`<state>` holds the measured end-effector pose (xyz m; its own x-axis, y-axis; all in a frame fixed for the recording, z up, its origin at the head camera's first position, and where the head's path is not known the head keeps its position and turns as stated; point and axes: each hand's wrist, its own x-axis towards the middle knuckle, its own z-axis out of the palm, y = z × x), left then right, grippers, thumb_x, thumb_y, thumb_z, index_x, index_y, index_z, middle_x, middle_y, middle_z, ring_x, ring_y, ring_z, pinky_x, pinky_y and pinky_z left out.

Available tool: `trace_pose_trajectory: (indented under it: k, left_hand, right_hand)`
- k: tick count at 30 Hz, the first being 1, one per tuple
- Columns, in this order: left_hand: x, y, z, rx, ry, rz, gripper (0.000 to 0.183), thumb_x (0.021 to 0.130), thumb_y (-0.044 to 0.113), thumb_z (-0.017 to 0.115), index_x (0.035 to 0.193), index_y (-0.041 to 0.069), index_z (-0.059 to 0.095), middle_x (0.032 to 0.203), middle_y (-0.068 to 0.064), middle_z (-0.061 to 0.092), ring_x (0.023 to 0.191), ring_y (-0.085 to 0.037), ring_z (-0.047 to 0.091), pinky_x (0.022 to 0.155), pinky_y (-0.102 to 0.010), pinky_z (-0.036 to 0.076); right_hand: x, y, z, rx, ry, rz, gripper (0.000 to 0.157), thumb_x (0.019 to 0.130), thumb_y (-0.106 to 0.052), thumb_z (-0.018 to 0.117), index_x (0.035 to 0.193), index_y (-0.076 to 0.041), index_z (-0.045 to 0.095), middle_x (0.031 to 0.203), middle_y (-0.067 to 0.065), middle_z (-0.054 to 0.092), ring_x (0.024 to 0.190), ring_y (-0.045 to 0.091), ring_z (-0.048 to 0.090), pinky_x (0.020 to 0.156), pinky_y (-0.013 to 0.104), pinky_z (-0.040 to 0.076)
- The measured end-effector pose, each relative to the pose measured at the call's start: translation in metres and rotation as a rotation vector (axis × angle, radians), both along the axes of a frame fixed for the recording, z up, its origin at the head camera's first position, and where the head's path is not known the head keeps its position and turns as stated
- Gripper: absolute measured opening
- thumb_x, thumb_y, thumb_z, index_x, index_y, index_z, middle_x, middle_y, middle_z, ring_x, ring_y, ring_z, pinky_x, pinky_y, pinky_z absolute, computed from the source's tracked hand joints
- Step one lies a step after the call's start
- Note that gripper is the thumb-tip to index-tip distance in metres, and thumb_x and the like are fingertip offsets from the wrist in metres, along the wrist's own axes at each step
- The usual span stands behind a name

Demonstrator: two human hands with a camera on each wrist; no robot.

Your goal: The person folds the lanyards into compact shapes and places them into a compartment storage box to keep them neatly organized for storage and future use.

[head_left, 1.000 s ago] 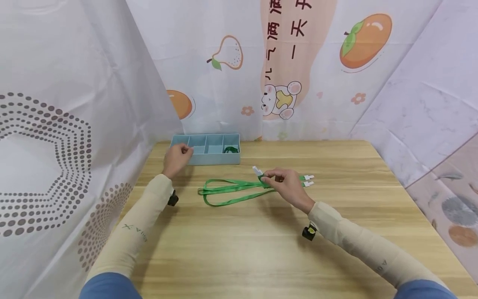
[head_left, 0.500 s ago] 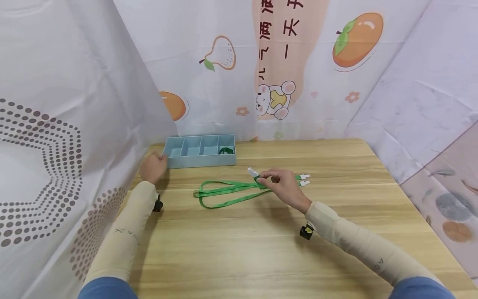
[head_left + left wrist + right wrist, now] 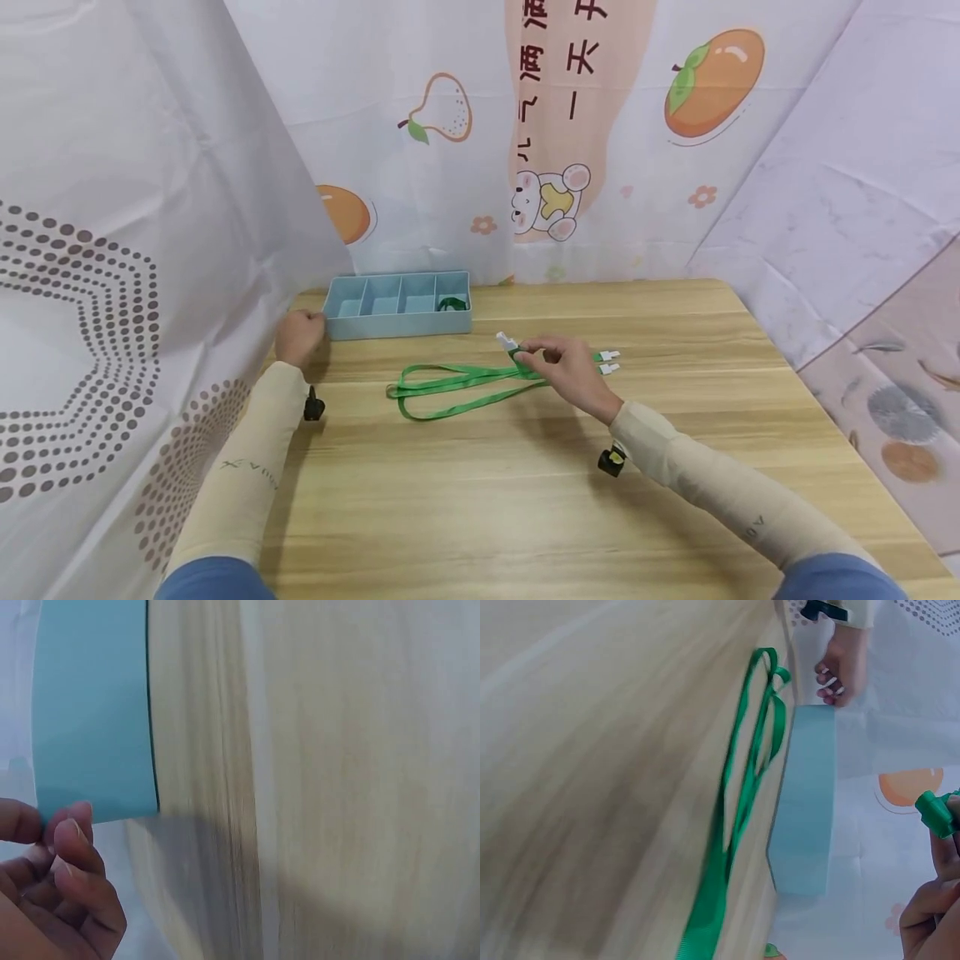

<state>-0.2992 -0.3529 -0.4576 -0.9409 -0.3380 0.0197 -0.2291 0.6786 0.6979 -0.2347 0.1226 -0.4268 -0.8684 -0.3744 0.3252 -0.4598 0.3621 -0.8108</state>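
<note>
My left hand (image 3: 300,335) is at the left end of the light blue divided box (image 3: 401,325). In the left wrist view, thumb and fingers pinch the box's upper corner (image 3: 56,806). Above the table my right hand (image 3: 566,371) pinches a green lanyard (image 3: 934,814), which looks rolled between the fingers in the right wrist view. A white clip (image 3: 507,340) sticks up from that grip. Beneath it, more green lanyards (image 3: 457,383) lie stretched across the wood, looped at the left and ending in two white clips (image 3: 609,367) at the right.
A dark green coiled strap (image 3: 452,304) sits in the box's rightmost compartment. Behind the wooden table (image 3: 480,500) hangs a printed curtain (image 3: 360,92), and another curtain (image 3: 45,350) runs down the left side.
My left hand has gone from over the box's front left part to its left end and gripped it. The box is turned slightly. My right hand keeps its pinch on the lanyard.
</note>
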Motion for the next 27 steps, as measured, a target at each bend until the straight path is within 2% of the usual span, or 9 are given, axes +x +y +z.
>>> trace_pose_trajectory:
  k: [2, 4, 6, 8, 11, 16, 21, 23, 27]
  left_hand:
    - [-0.001, -0.004, -0.002, 0.140, 0.000, -0.010, 0.036, 0.104, 0.021, 0.043, 0.081, 0.000, 0.060, 0.067, -0.007, 0.063, 0.052, -0.018, 0.051, 0.052, -0.034, 0.042]
    - [-0.002, -0.008, -0.004, 0.293, -0.029, -0.025, 0.037, 0.107, 0.025, 0.045, 0.096, -0.005, 0.065, 0.075, -0.005, 0.068, 0.054, -0.012, 0.054, 0.050, -0.030, 0.045]
    - [-0.001, -0.012, -0.005, 0.437, -0.073, -0.038, 0.042, 0.110, 0.030, 0.046, 0.112, -0.008, 0.064, 0.082, -0.002, 0.069, 0.056, -0.007, 0.054, 0.050, -0.025, 0.045]
    - [0.001, -0.016, -0.004, 0.517, -0.114, -0.051, 0.047, 0.111, 0.035, 0.046, 0.123, -0.008, 0.060, 0.085, 0.001, 0.069, 0.058, -0.004, 0.054, 0.053, -0.023, 0.045]
    - [0.004, -0.019, -0.002, 0.550, -0.146, -0.060, 0.049, 0.111, 0.037, 0.047, 0.128, -0.008, 0.057, 0.084, 0.005, 0.069, 0.059, -0.002, 0.053, 0.055, -0.022, 0.044]
    - [0.007, -0.020, 0.001, 0.568, -0.140, -0.037, 0.048, 0.111, 0.034, 0.049, 0.129, -0.009, 0.057, 0.081, 0.005, 0.069, 0.059, -0.002, 0.053, 0.054, -0.021, 0.045]
    - [0.005, -0.018, -0.002, 0.608, -0.124, -0.010, 0.046, 0.110, 0.031, 0.050, 0.127, -0.011, 0.057, 0.080, 0.003, 0.068, 0.059, -0.002, 0.052, 0.053, -0.019, 0.046]
    - [0.002, -0.016, -0.003, 0.620, -0.120, -0.008, 0.046, 0.110, 0.031, 0.051, 0.126, -0.011, 0.056, 0.081, 0.002, 0.068, 0.058, -0.002, 0.052, 0.053, -0.019, 0.046]
    - [-0.004, -0.015, -0.001, 0.616, -0.114, -0.010, 0.046, 0.110, 0.032, 0.051, 0.125, -0.011, 0.056, 0.080, 0.002, 0.068, 0.057, -0.002, 0.052, 0.052, -0.018, 0.046]
  right_hand:
    - [-0.001, -0.002, 0.002, -0.003, 0.006, -0.010, 0.016, 0.098, -0.027, 0.074, 0.107, -0.017, 0.081, 0.072, 0.009, 0.061, 0.054, 0.014, 0.034, 0.051, 0.027, 0.028]
    - [-0.002, -0.004, 0.004, -0.007, 0.012, -0.012, 0.016, 0.098, -0.029, 0.074, 0.108, -0.019, 0.081, 0.072, 0.007, 0.060, 0.054, 0.015, 0.034, 0.051, 0.027, 0.028]
    - [-0.003, -0.006, 0.003, -0.011, 0.023, -0.006, 0.015, 0.098, -0.031, 0.074, 0.107, -0.021, 0.081, 0.073, 0.005, 0.060, 0.054, 0.016, 0.035, 0.051, 0.028, 0.028]
    - [-0.003, -0.010, 0.003, -0.018, 0.033, 0.002, 0.016, 0.097, -0.030, 0.074, 0.107, -0.020, 0.081, 0.075, 0.004, 0.062, 0.054, 0.017, 0.036, 0.052, 0.028, 0.029]
    - [-0.004, -0.017, 0.003, -0.036, 0.045, 0.015, 0.015, 0.097, -0.027, 0.075, 0.107, -0.018, 0.081, 0.075, 0.007, 0.063, 0.054, 0.016, 0.036, 0.052, 0.028, 0.029]
    - [-0.004, -0.029, 0.012, -0.040, 0.044, 0.026, 0.014, 0.097, -0.017, 0.075, 0.108, -0.010, 0.081, 0.076, 0.011, 0.061, 0.054, 0.015, 0.034, 0.053, 0.028, 0.027]
    - [-0.011, -0.036, 0.011, -0.041, 0.036, 0.036, 0.015, 0.098, -0.023, 0.074, 0.108, -0.015, 0.082, 0.083, 0.005, 0.065, 0.058, 0.026, 0.037, 0.055, 0.029, 0.029]
    - [-0.016, -0.038, 0.007, -0.046, 0.035, 0.040, 0.016, 0.097, -0.029, 0.074, 0.109, -0.020, 0.082, 0.084, 0.002, 0.066, 0.059, 0.026, 0.037, 0.056, 0.029, 0.029]
    - [-0.022, -0.047, 0.009, -0.038, 0.030, 0.051, 0.018, 0.098, -0.029, 0.074, 0.111, -0.020, 0.081, 0.084, 0.002, 0.066, 0.059, 0.023, 0.037, 0.057, 0.030, 0.029]
